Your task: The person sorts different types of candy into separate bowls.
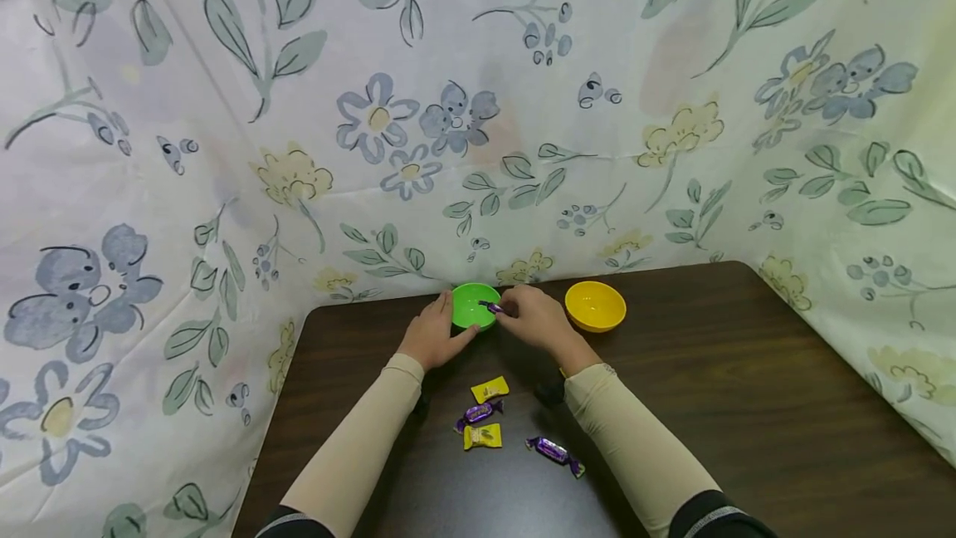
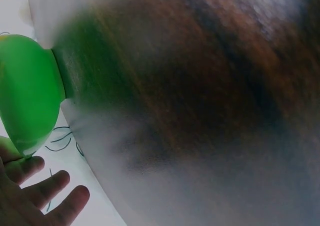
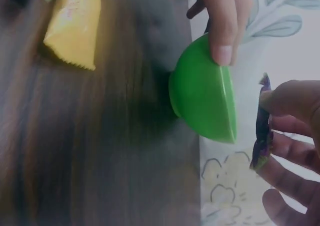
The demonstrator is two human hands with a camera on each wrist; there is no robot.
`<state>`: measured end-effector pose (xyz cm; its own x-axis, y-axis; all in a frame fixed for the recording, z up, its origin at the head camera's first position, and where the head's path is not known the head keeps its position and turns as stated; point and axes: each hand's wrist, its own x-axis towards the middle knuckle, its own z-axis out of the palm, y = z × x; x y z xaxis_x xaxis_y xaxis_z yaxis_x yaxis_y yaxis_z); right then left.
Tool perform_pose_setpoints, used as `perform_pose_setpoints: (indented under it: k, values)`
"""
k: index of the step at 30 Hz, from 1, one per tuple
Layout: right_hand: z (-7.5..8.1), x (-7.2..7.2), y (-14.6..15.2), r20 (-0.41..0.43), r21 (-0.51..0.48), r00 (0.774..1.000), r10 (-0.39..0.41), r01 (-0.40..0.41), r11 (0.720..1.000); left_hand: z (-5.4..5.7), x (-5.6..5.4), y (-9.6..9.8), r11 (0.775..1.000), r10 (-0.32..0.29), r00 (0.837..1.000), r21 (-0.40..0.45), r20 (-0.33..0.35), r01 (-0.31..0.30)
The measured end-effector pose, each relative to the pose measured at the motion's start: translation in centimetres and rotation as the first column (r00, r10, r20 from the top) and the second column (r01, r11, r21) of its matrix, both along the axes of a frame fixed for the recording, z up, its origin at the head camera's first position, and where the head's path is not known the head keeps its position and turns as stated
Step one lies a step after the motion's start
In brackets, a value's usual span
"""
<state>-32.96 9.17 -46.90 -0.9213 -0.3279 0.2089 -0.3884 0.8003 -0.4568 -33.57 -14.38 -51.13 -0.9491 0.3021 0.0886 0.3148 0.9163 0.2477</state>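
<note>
Over the right side of a small green bowl (image 1: 466,318), my right hand (image 1: 539,320) pinches a purple-wrapped candy (image 1: 490,306) between thumb and fingers. The right wrist view shows that candy's twisted wrapper (image 3: 262,128) beside the bowl's rim. My left hand (image 1: 431,334) holds the green bowl from its left, thumb against the near rim and fingers along the far left side. In the left wrist view several of its fingers (image 2: 49,188) spread out below the bowl.
An orange-yellow bowl (image 1: 595,306) stands to the right of my right hand. Nearer on the dark wooden table (image 1: 717,372) lie two yellow-wrapped candies (image 1: 483,437) and two purple ones (image 1: 556,451). Leaf-and-flower patterned cloth (image 1: 508,222) hangs behind the table and along its sides.
</note>
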Motion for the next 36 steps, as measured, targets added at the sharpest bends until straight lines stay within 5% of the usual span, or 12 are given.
perform_pose_setpoints:
  k: [7,15,25,36]
  values:
    - [-0.1,-1.7,-1.7,0.035,0.027,0.999,0.02,-0.021,0.999,0.0,0.1,0.0,1.0,-0.016,1.0,0.004,-0.019,0.016]
    - [0.1,-1.4,-1.5,0.048,0.042,0.998,0.033,-0.035,0.999,-0.1,0.0,0.1,1.0,-0.021,1.0,0.002,-0.005,0.021]
    - [0.4,0.3,0.5,0.062,0.032,0.998,0.033,-0.035,0.999,0.0,-0.3,-0.1,1.0,-0.008,1.0,0.011,-0.004,0.008]
    - [0.7,4.1,3.8,0.047,-0.003,0.995,0.089,-0.089,0.996,0.0,-0.3,0.0,1.0,-0.001,1.0,-0.001,0.002,0.001]
